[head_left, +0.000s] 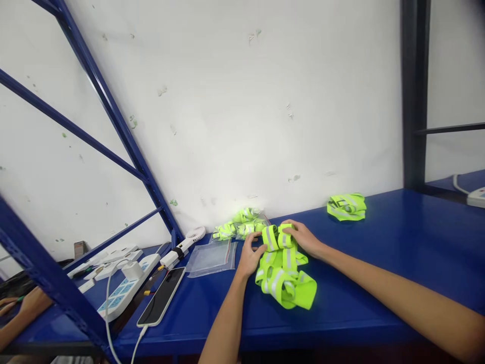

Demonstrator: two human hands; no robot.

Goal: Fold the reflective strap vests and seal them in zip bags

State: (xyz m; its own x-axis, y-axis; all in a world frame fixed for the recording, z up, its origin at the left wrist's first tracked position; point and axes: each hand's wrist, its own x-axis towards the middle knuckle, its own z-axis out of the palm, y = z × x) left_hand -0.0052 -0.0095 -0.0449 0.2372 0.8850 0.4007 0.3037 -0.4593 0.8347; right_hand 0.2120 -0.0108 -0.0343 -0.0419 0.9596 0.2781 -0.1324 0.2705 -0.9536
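A neon-yellow reflective vest [282, 270] with silver strips lies in a loose heap of straps on the blue table. My left hand [250, 255] grips its upper left edge, thumb and fingers on a looped strap. On the other side, my right hand [303, 236] has its fingers closed on the upper right loop. The lower straps spread toward the table's front edge. Behind my left hand sit several bagged yellow bundles [242, 222] in clear plastic, and flat clear zip bags [212, 258] lie in front of them.
Another folded yellow bundle [346, 206] rests at the back right near the wall. To the left are a phone [162, 297] on a cable, a power strip [129, 288], a small white fan [196, 233] and a blue rack post [56, 273]. Another person's hand [35, 303] shows at far left.
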